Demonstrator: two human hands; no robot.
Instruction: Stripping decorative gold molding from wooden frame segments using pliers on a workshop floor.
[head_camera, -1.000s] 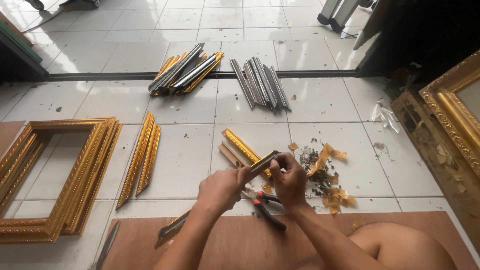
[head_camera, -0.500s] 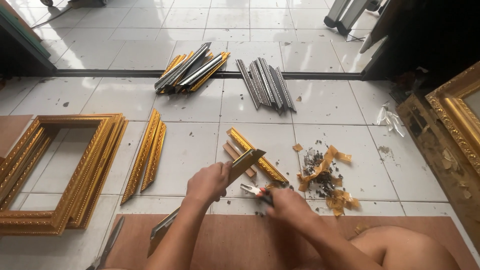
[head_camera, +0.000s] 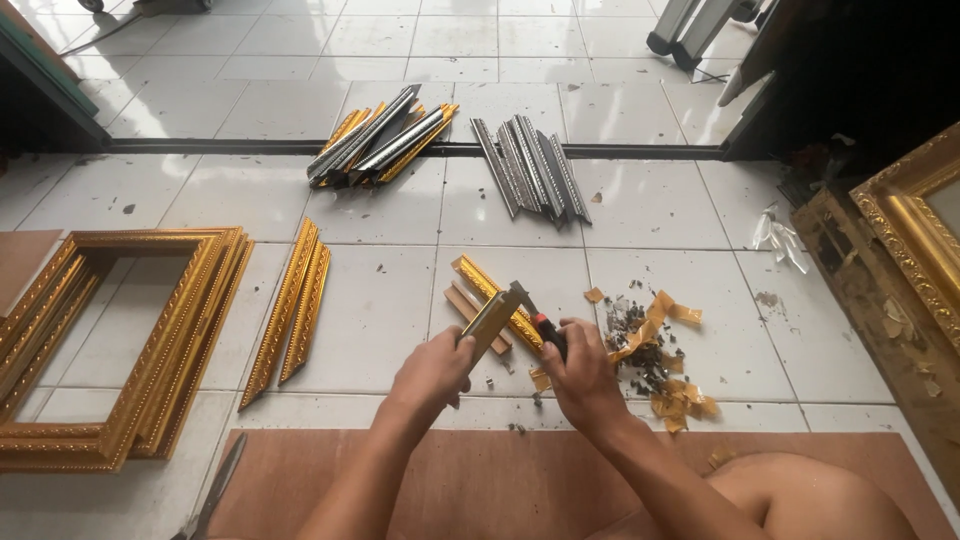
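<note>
Left hand: the left hand (head_camera: 432, 370) is closing around the lower end of a gold moulding strip (head_camera: 490, 318), holding it tilted up off the white tiled floor (head_camera: 380, 300).
Right hand: the right hand (head_camera: 582, 375) is gripping red-handled pliers (head_camera: 538, 318), whose dark tip is meeting the strip's upper end.
Hands together: both are working just beside each other, above the front edge of a brown board (head_camera: 480, 480).
Under the strip: more gold moulding pieces (head_camera: 478, 285) are lying flat on the tiles.
Right of the hands: a scrap pile of gold tape and dark bits (head_camera: 655, 355) is lying near the right hand.
Left side: stacked gold picture frames (head_camera: 120, 340) and two loose gold strips (head_camera: 295, 305) are resting well apart from the hands.
Far side: a bundle of silver and gold strips (head_camera: 380, 135) and a row of grey strips (head_camera: 530, 165) are lying by the floor track.
</note>
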